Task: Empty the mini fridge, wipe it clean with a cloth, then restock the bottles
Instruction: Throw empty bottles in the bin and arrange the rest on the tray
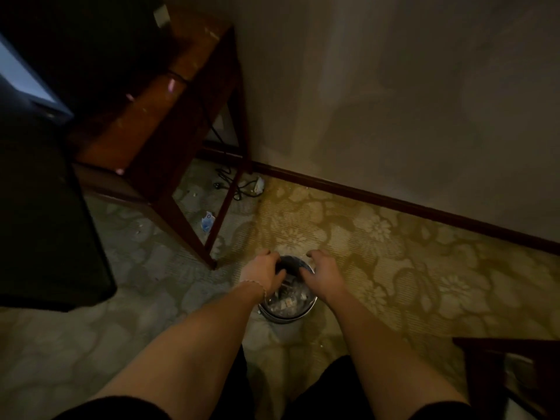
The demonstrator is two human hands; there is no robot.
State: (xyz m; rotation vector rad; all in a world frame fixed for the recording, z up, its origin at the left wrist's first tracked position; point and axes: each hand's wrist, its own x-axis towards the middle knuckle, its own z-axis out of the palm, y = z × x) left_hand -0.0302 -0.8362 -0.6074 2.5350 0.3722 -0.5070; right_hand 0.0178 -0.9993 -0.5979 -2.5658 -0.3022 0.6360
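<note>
On the carpet at six o'clock, just below the middle of the view, stands a small round metal bin, upright, its mouth facing straight up at the camera and its long axis vertical. Crumpled pale rubbish fills it. Both forearms reach down to it from the bottom edge. The left hand curls over the rim at ten o'clock of the bin, fingers dipping inside against something dark; whether it grips that thing I cannot tell. A beaded bracelet circles that wrist. The right hand hovers over the rim at two o'clock, fingers bent and loosely spread, holding nothing I can see. A wooden worktop runs from ten to twelve o'clock, its leg ending just beside the bin. A dark box sits at nine o'clock; it may be the fridge, unclear. A blue scrap and cables lie under the worktop near the wall.
</note>
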